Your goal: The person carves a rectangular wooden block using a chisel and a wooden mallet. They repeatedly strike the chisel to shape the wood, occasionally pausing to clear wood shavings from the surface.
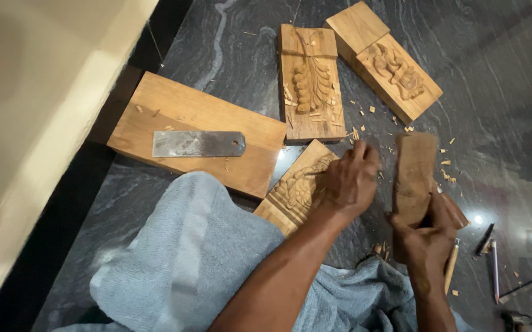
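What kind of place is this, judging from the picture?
Probably a wood carver's workplace on a dark stone floor: carved wooden panels, wood chips and slim tools lie around the person.

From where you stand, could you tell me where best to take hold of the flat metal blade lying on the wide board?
Probably by the blade's right end, near its hole, coming from above: it lies flat on the board, so fingers must pinch its long edges.
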